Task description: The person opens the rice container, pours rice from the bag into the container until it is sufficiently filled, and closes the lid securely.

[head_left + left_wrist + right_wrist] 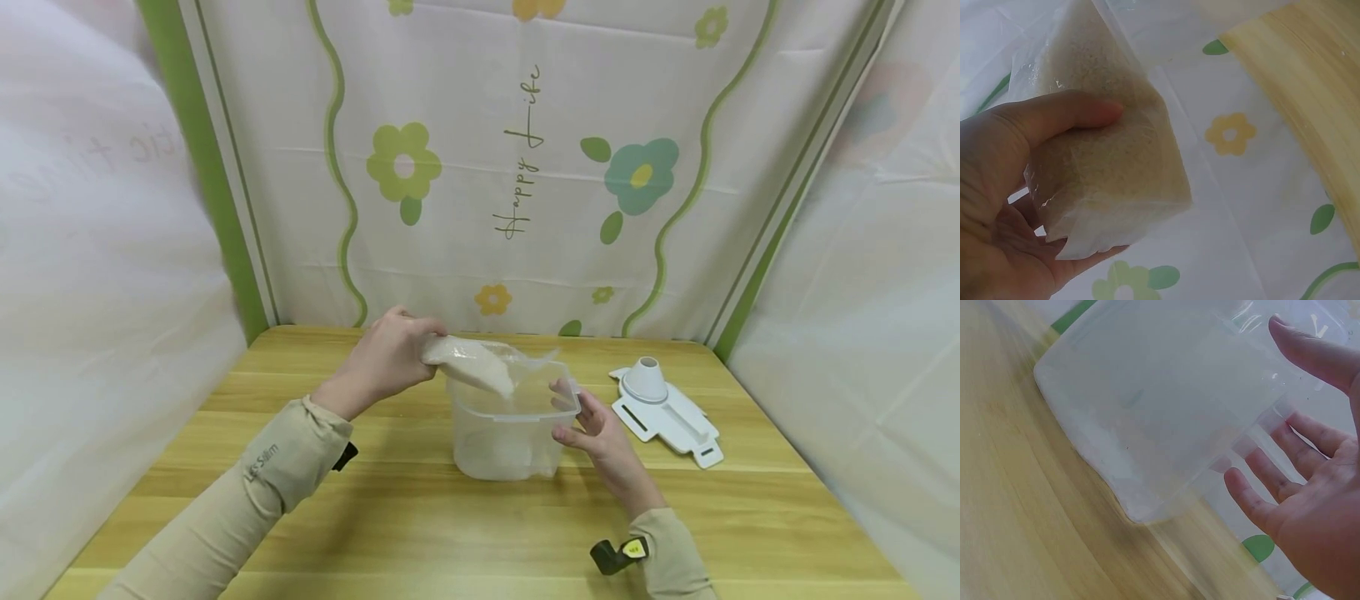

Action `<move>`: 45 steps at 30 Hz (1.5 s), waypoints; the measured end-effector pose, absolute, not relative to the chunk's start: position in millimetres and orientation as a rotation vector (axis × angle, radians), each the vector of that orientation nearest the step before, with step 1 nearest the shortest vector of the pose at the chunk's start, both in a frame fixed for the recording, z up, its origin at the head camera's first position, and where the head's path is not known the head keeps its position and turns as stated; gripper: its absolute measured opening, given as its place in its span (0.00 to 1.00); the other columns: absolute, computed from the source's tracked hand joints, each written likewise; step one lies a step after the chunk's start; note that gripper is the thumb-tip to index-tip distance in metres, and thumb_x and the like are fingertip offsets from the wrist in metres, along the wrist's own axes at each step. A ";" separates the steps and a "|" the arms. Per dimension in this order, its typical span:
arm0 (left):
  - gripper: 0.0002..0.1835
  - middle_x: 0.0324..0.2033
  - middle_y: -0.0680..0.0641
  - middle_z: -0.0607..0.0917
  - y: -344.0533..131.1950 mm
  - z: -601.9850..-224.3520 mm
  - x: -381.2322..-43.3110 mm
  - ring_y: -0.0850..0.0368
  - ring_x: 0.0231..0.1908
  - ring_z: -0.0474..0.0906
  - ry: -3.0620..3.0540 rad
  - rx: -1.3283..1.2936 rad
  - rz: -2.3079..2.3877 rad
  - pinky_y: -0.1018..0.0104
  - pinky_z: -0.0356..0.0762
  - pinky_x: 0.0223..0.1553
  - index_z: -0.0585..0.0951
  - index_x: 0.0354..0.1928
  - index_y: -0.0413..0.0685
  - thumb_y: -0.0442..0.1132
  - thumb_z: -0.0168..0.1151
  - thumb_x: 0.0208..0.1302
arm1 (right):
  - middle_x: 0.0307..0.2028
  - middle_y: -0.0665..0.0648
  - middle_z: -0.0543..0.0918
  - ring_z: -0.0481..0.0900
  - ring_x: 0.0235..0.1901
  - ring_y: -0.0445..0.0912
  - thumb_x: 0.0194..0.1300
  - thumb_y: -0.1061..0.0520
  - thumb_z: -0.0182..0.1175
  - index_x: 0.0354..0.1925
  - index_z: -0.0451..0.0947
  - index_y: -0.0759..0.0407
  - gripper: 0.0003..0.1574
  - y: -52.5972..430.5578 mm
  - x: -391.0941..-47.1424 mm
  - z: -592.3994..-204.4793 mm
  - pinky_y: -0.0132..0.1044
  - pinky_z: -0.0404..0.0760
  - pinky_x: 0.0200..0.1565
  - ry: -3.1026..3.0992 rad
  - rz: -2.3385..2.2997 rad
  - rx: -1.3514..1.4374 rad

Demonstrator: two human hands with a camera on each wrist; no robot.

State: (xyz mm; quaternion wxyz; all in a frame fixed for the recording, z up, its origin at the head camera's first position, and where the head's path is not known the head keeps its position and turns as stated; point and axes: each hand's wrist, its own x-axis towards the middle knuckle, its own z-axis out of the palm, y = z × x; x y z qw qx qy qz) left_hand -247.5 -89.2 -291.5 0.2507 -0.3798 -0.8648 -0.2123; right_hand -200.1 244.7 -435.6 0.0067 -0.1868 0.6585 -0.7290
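Observation:
A clear plastic bag of rice (472, 364) tilts over the left side of a translucent plastic bin (506, 450), its slack clear end reaching across the opening. My left hand (396, 354) grips the bag's raised end. In the left wrist view the thumb lies across the rice bag (1110, 156), with the other fingers beneath it. My right hand (600, 437) is at the bin's right side. In the right wrist view its fairly straight fingers (1257, 472) touch the wall of the bin (1147, 406), the thumb apart from them. I cannot tell whether grains are falling.
A white plastic lid-like piece (671, 417) with a cone-shaped spout (646, 379) lies right of the bin on the wooden table (420, 533). Flower-printed curtains (450, 242) enclose the back and both sides of the table.

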 end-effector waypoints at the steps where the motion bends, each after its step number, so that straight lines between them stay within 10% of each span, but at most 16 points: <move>1: 0.21 0.32 0.50 0.87 -89.3 -291.1 -247.6 0.45 0.35 0.78 -2.348 -1.044 -0.574 0.54 0.78 0.38 0.87 0.38 0.44 0.26 0.76 0.34 | 0.72 0.65 0.60 0.56 0.69 0.58 0.63 0.69 0.64 0.74 0.56 0.63 0.46 244.5 -199.9 -435.5 0.38 0.71 0.61 2.058 -2.283 -0.584; 45: 0.18 0.37 0.46 0.88 -71.7 -283.2 -242.1 0.47 0.39 0.74 -2.399 -1.129 -0.450 0.60 0.79 0.35 0.87 0.40 0.42 0.26 0.77 0.42 | 0.68 0.61 0.65 0.57 0.70 0.56 0.61 0.68 0.66 0.74 0.56 0.63 0.47 244.0 -198.3 -434.6 0.37 0.69 0.62 2.071 -2.289 -0.508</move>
